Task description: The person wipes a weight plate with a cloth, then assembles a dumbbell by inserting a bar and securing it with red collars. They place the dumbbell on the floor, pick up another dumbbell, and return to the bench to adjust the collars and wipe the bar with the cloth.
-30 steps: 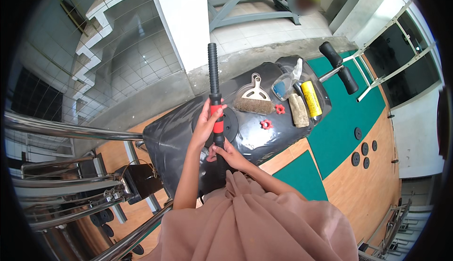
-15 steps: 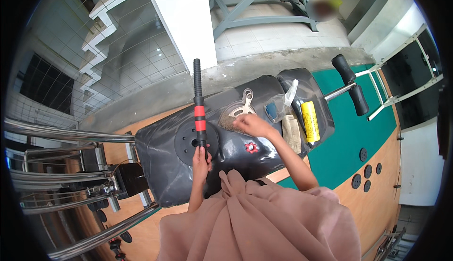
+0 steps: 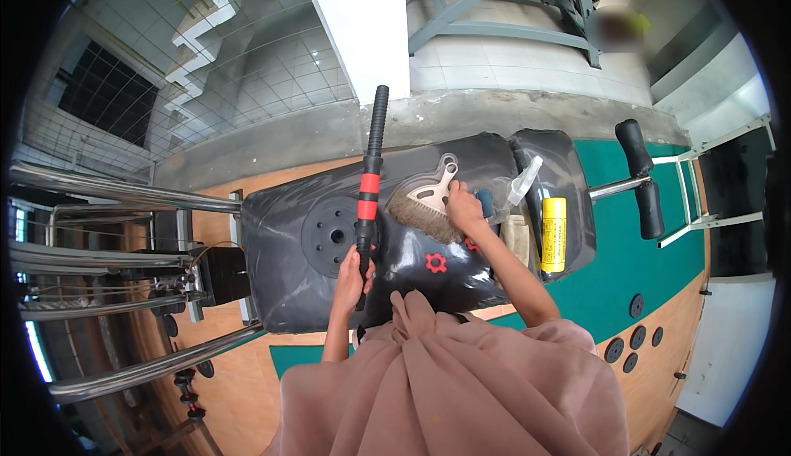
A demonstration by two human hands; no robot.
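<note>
My left hand (image 3: pixel 353 279) grips the lower end of a black bar (image 3: pixel 369 184) with two red bands, which lies lengthwise across a bench wrapped in black plastic (image 3: pixel 280 291). My right hand (image 3: pixel 464 209) is closed over the right end of a hand brush (image 3: pixel 424 209) with brown bristles and a pale handle, lying on the plastic just right of the bar. A round black disc (image 3: pixel 334 233) sits left of the bar. Two red knobs (image 3: pixel 436 263) lie near my right forearm.
A yellow can (image 3: pixel 553 233), a clear spray bottle (image 3: pixel 525 180) and a folded cloth (image 3: pixel 519 242) lie at the bench's right end. Black foam rollers (image 3: pixel 643 180) stick out further right. Steel rails (image 3: pixel 124 196) run along the left. Small black discs (image 3: pixel 626 349) dot the floor.
My right hand has let go of the bar and moved right onto the brush. My left hand has slid down to the bar's lower end.
</note>
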